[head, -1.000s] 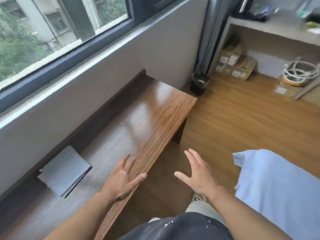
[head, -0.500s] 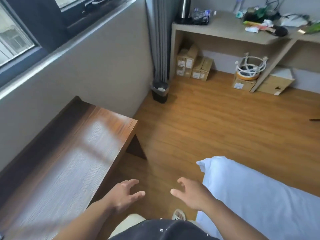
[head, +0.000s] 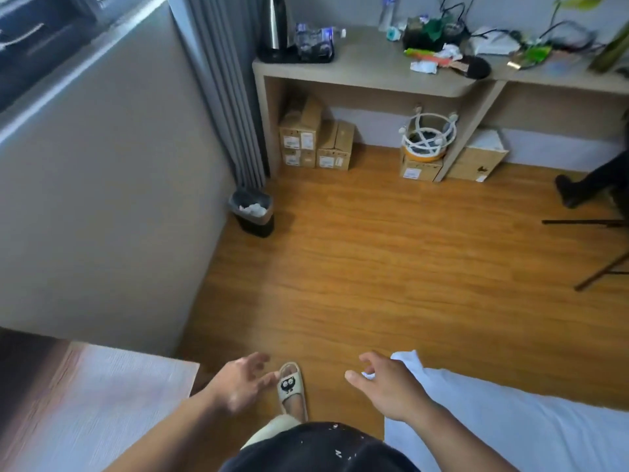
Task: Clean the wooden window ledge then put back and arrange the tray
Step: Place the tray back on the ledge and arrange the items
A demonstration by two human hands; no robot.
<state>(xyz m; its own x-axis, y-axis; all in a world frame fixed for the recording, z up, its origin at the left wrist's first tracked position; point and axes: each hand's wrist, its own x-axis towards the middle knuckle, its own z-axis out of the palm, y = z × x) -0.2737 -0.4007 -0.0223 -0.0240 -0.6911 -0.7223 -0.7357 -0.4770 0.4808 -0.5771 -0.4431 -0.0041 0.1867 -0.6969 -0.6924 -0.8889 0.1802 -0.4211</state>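
Only the right end of the wooden window ledge (head: 102, 396) shows, at the bottom left, bare and glossy with light on it. My left hand (head: 240, 381) hangs in the air just past the ledge's end, fingers loosely spread, holding nothing. My right hand (head: 384, 386) is out in front of the white bed corner, fingers relaxed and empty. A black tray (head: 326, 57) with a steel kettle (head: 274, 28) and glassware stands on the far desk's left end. The grey cloth is out of view.
A white bed (head: 493, 417) fills the bottom right. A small black bin (head: 253, 212) stands by the grey curtain (head: 224, 90). Cardboard boxes (head: 316, 141) sit under the cluttered desk (head: 374, 73). A chair's legs (head: 599, 240) show at the right edge. My slippered foot (head: 291, 386) is on the wood floor.
The view has swung right, away from the ledge and the grey cloth, toward the floor and desk. My left hand has lifted off the ledge; both hands stay empty.
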